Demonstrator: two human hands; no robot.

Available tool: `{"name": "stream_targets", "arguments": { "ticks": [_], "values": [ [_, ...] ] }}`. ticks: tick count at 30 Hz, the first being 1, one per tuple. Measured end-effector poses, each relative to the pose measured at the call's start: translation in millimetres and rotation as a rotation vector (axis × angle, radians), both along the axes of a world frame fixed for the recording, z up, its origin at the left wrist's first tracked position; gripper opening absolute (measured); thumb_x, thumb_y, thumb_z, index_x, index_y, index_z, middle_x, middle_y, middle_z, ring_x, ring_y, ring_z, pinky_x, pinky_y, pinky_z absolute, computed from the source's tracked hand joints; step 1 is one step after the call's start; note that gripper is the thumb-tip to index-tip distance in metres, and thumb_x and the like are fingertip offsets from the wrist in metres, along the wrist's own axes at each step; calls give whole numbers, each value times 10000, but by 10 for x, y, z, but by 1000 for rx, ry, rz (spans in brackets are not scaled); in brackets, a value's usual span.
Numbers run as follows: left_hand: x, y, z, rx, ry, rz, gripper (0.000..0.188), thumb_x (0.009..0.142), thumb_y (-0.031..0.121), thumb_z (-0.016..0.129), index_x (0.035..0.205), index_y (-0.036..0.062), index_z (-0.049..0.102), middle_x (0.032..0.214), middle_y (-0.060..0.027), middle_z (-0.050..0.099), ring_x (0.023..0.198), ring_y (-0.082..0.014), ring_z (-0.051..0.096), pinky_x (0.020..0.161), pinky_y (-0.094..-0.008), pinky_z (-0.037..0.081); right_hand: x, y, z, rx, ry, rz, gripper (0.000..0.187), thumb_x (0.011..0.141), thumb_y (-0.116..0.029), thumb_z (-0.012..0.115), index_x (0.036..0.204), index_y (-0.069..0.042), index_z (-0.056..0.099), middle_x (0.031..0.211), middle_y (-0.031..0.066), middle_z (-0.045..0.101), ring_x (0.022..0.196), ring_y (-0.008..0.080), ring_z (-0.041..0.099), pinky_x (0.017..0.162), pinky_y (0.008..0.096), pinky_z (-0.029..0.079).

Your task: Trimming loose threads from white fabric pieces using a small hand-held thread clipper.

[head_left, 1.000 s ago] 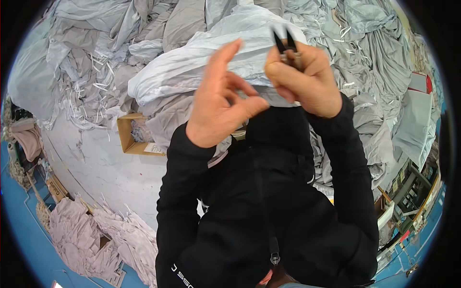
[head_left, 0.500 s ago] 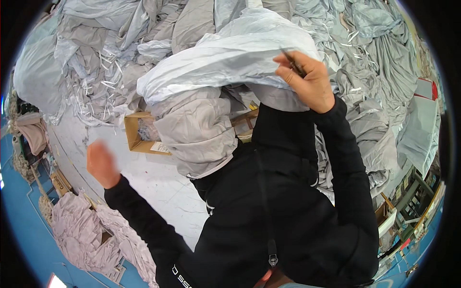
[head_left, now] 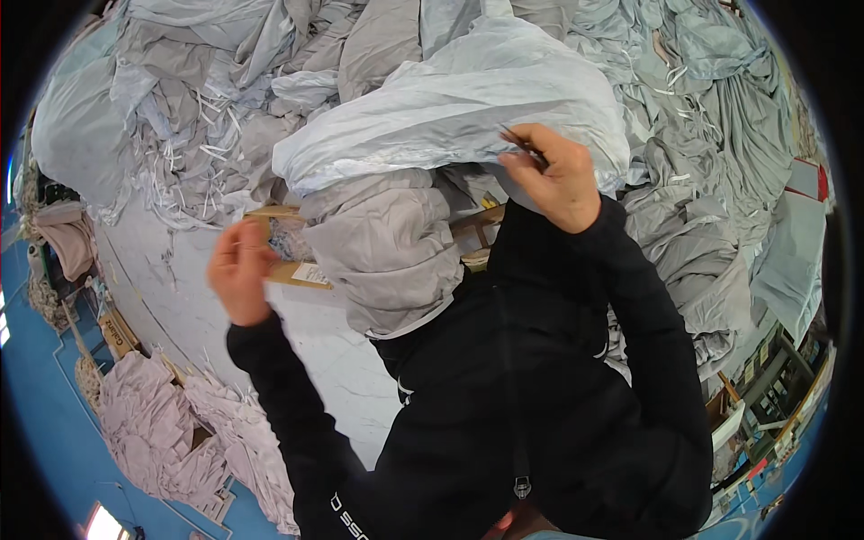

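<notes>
Head view, right hand [head_left: 551, 178]: wraps dark snips [head_left: 512, 138], presumably for control, over pale cloth [head_left: 459, 94].
Left hand [head_left: 243, 274]: by left edge of cardboard box [head_left: 286, 273]; blurred, cannot tell grip.

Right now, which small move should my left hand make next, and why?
Probably bring the left hand to the pale fabric and steady it: the right hand holds a dark pointed tool over that fabric, whether touching is unclear, while the left hand, blurred, is off to the side by the cardboard box.
</notes>
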State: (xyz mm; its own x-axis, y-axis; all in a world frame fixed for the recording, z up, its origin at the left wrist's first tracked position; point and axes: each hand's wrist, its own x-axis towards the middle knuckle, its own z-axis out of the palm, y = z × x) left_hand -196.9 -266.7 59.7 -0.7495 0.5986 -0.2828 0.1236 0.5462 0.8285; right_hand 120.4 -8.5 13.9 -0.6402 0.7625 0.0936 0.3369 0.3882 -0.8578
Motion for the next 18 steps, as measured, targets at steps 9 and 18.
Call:
{"name": "stream_targets", "arguments": {
  "ticks": [9, 18],
  "values": [
    [1572, 1278, -570, 406, -1131, 306, 327, 1001, 335, 550, 1155, 49, 506, 1095, -41, 575, 836, -206, 665, 545, -280, 493, -806, -69, -203, 4, -304, 91, 426, 750, -344, 762, 1046, -45, 697, 829, 122, 709, 697, 297, 678, 651, 391, 527],
    [1523, 1388, -867, 361, -1080, 471, 292, 1009, 309, 544, 1096, 31, 526, 847, -59, 609, 660, -186, 649, 471, -243, 402, -661, -27, -330, 47, -143, 79, 169, 828, -181, 687, 886, -26, 654, 702, 152, 639, 599, 275, 617, 568, 381, 468]
  ]
}}
